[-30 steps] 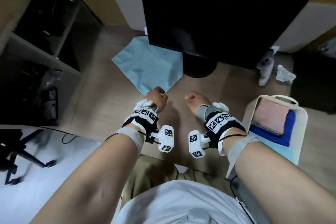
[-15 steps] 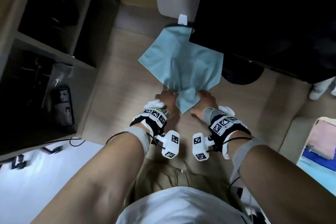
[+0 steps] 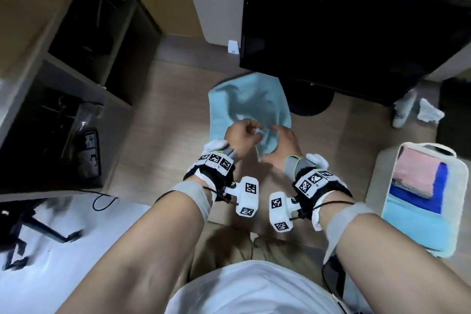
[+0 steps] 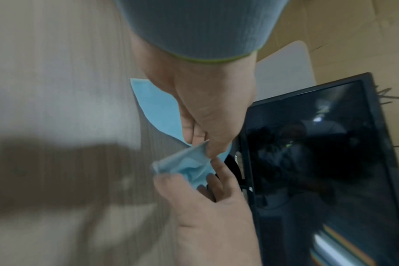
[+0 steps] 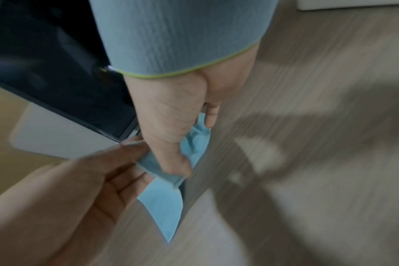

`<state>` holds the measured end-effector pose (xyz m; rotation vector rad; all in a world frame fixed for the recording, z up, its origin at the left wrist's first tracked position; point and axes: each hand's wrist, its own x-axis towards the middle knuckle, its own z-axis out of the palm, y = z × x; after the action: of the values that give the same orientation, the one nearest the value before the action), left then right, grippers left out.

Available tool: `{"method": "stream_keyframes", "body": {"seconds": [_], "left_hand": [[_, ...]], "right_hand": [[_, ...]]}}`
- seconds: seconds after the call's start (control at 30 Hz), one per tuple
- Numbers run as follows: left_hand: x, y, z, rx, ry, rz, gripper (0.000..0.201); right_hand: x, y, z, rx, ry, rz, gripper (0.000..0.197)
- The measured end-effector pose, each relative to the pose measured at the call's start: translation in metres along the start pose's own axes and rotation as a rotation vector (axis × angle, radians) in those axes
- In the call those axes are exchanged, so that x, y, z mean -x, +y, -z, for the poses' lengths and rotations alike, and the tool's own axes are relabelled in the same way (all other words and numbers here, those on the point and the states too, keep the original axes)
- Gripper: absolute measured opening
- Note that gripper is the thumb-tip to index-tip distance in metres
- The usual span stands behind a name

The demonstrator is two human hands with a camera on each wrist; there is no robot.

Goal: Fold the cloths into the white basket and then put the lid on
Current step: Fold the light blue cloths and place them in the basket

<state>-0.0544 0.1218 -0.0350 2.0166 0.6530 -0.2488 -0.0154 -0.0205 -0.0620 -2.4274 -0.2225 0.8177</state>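
A light blue cloth point(image 3: 248, 103) lies crumpled on the wooden desk in front of the monitor. Both hands meet at its near edge. My left hand point(image 3: 251, 130) pinches a bunched corner of the cloth point(image 4: 187, 164) between thumb and fingers. My right hand point(image 3: 276, 134) grips the same bunch, with its thumb pressed on the cloth point(image 5: 164, 203). The white basket point(image 3: 458, 186) stands at the right. It holds a folded pink cloth point(image 3: 413, 173) on a dark blue cloth point(image 3: 433, 194) and a light blue one point(image 3: 413, 227).
A black monitor point(image 3: 344, 33) stands right behind the cloth, with its round base point(image 3: 313, 104) beside it. A white rounded board point(image 3: 216, 7) leans behind the monitor. Dark shelves point(image 3: 76, 58) are at the left, and a white bottle point(image 3: 402, 112) and crumpled tissue point(image 3: 430, 111) at the right.
The flat cloth has been pulled toward me and bunched up. Both hands moved from its near corner into the cloth and now hold it. The head view has swung back right, showing the basket.
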Motion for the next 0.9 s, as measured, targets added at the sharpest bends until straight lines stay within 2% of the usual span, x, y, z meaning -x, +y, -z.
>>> {"method": "stream_keyframes", "body": {"seconds": [0.07, 0.13, 0.2, 0.27, 0.33, 0.43, 0.53, 0.6, 0.7, 0.77, 0.9], "left_hand": [[0.017, 0.014, -0.011, 0.053, 0.061, -0.018, 0.012], [0.033, 0.022, -0.020, 0.104, 0.082, -0.030, 0.015], [0.046, 0.028, -0.025, 0.211, 0.064, 0.002, 0.019], [0.065, 0.028, -0.031, 0.281, 0.054, -0.001, 0.027], [0.082, 0.028, -0.035, 0.224, 0.036, -0.037, 0.032], [0.105, 0.027, -0.039, 0.062, 0.050, -0.123, 0.029], [0.114, 0.025, -0.040, -0.121, 0.135, -0.189, 0.026], [0.117, 0.024, -0.037, -0.163, 0.162, -0.240, 0.023], [0.117, 0.025, -0.034, -0.223, 0.107, -0.326, 0.042], [0.115, 0.026, -0.033, -0.216, 0.094, -0.310, 0.046], [0.100, 0.027, -0.022, -0.182, 0.161, -0.264, 0.019]], "right_hand": [[0.023, 0.008, 0.006, -0.064, -0.018, 0.065, 0.104], [0.045, 0.013, 0.008, -0.201, -0.063, 0.075, 0.101], [0.061, 0.015, 0.012, -0.241, -0.023, 0.036, 0.075], [0.078, 0.020, 0.021, -0.195, 0.099, 0.027, 0.033], [0.094, 0.026, 0.029, -0.222, 0.174, 0.059, 0.014], [0.117, 0.029, 0.042, -0.272, 0.197, 0.100, 0.010], [0.132, 0.024, 0.051, -0.329, 0.235, 0.114, 0.013], [0.137, 0.020, 0.056, -0.356, 0.269, 0.137, 0.013], [0.141, 0.010, 0.063, -0.400, 0.291, 0.134, 0.013], [0.142, 0.002, 0.066, -0.436, 0.295, 0.134, 0.013], [0.138, -0.017, 0.067, -0.381, 0.357, 0.143, 0.011]]}}
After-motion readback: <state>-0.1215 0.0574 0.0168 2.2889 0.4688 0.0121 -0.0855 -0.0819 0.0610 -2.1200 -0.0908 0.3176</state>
